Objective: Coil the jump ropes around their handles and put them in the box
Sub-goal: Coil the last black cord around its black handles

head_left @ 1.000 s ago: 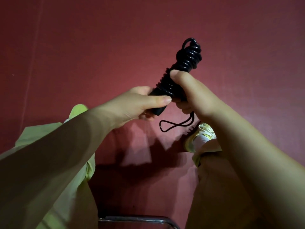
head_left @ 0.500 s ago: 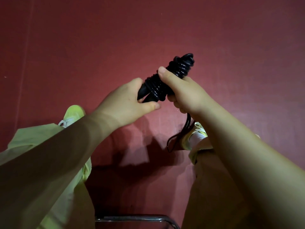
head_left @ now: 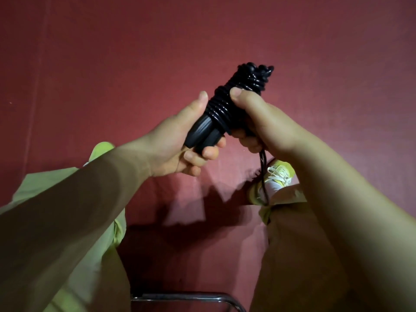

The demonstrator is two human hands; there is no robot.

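Note:
A black jump rope (head_left: 238,95) is wound in tight coils around its two black handles (head_left: 202,134), which lie side by side and point up and to the right. My left hand (head_left: 180,145) grips the bare lower ends of the handles. My right hand (head_left: 258,124) is closed over the coils, thumb pressed on top of them. A short loose loop of rope (head_left: 263,176) hangs down from under my right hand. No box is in view.
The red floor (head_left: 112,64) fills the background. My two feet in yellow-green shoes (head_left: 276,176) rest on it, legs in pale green trousers (head_left: 45,188). A chrome chair-frame bar (head_left: 184,297) runs along the bottom edge.
The bundle has swung so the bare handle ends now show in my left hand. The hanging loop of rope has grown shorter and hangs straight below my right hand.

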